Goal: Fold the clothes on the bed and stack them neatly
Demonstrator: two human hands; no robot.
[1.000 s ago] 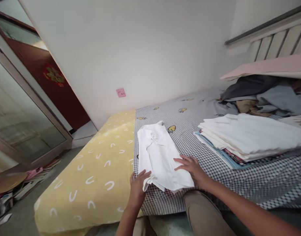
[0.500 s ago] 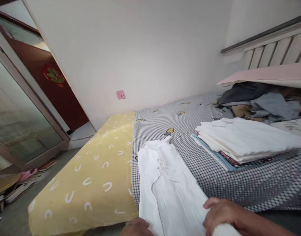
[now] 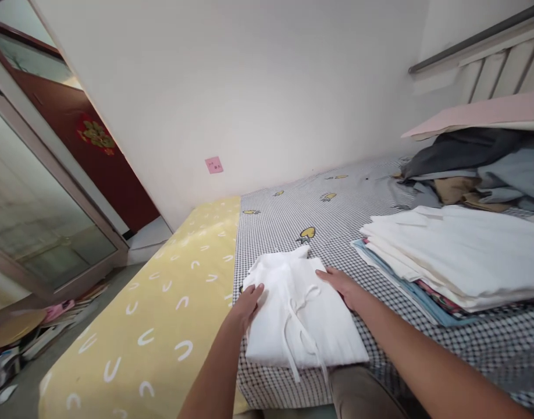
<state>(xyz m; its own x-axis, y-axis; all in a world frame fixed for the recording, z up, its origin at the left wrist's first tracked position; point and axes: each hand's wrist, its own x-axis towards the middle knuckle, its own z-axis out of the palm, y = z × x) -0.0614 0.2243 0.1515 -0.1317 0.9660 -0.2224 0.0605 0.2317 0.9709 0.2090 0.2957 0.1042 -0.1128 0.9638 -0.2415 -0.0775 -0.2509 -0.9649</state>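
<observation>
A white shirt (image 3: 280,331) lies folded on the checked cloth at the bed's near edge. Thin white ties in a loose bow hang down its front and over the lower fold. At the shirt's left edge, my left hand (image 3: 248,302) grips the fabric, thumb on top and the other fingers partly hidden. My right hand (image 3: 340,284) grips the upper right edge of the same shirt, fingertips resting on the cloth layer. Above both hands the shirt's collar end shows.
To the right is a stack of folded clothes (image 3: 480,250), white on top. Behind it rises a heap of dark and grey clothes (image 3: 467,151) under a pink sheet (image 3: 480,113). A yellow patterned cover (image 3: 171,302) spans the bed's left side. Assorted items (image 3: 35,337) lie on the floor.
The shirt's lower end has been folded up over its upper part, making it shorter, and the ties now show on top. Both hands have moved away from me, up the bed.
</observation>
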